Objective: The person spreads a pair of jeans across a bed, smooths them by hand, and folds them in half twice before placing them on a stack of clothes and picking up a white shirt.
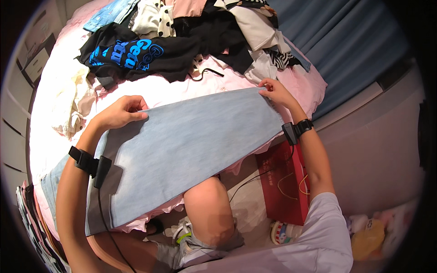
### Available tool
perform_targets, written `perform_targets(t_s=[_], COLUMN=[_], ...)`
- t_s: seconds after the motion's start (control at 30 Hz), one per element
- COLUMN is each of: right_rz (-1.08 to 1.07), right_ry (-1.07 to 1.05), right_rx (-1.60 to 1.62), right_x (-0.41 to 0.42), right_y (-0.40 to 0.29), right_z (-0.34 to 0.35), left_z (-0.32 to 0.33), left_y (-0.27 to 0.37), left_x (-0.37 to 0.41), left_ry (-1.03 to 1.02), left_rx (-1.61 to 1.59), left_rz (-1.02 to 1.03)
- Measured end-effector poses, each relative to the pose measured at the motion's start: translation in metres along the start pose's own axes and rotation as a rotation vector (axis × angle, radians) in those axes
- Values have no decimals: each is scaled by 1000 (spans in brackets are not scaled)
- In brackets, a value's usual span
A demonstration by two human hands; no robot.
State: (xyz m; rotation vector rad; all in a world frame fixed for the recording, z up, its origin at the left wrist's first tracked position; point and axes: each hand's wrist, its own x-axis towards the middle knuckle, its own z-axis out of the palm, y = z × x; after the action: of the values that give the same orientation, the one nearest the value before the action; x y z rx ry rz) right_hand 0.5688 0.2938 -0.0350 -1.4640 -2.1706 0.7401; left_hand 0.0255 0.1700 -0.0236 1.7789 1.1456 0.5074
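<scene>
A pair of light blue denim jeans (191, 136) lies stretched sideways over the bed's near edge, its legs laid together. My left hand (124, 111) pinches the far edge of the denim between thumb and fingers, left of the middle. At the far right corner, by the leg hem, my right hand (275, 92) grips the cloth with thumb and forefinger. The left end of the denim passes under my left forearm and is partly hidden by it. A dark shadow falls over the cloth there. Each wrist wears a black strap with a small cabled device.
Rumpled clothes, among them a black printed top (136, 54), cover the far part of the pink bed (191, 95). A cream garment (73, 105) lies at left. A red paper bag (280, 184) stands on the floor at right. Blue curtains (341, 51) hang beyond.
</scene>
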Motion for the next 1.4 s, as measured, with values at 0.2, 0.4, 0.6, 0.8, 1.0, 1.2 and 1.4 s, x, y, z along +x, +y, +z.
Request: perform_targets(t_s=[0.2, 0.4, 0.6, 0.8, 1.0, 1.2, 1.4], right_rz=[178, 437, 654, 564, 198, -97, -537], right_ry=[-24, -140, -257, -124, 344, 316, 33], right_rx=[226, 227, 270, -156, -581, -560, -287], right_x=[-7, -4, -32, -73, -103, -65, 14], right_y=[14, -17, -43, -1, 10, -31, -89], right_z=[-4, -6, -18, -16, 47, 17, 54], left_z=[1, 5, 22, 38, 57, 70, 85], left_y=[14, 19, 19, 28, 13, 24, 37], left_x=[10, 27, 45, 72, 89, 112, 139], left_ry=[-81, -146, -82, -63, 61, 97, 153], left_rx=[43, 70, -38, 95, 168, 97, 130], left_rz=[-120, -144, -126, -120, -56, 60, 49])
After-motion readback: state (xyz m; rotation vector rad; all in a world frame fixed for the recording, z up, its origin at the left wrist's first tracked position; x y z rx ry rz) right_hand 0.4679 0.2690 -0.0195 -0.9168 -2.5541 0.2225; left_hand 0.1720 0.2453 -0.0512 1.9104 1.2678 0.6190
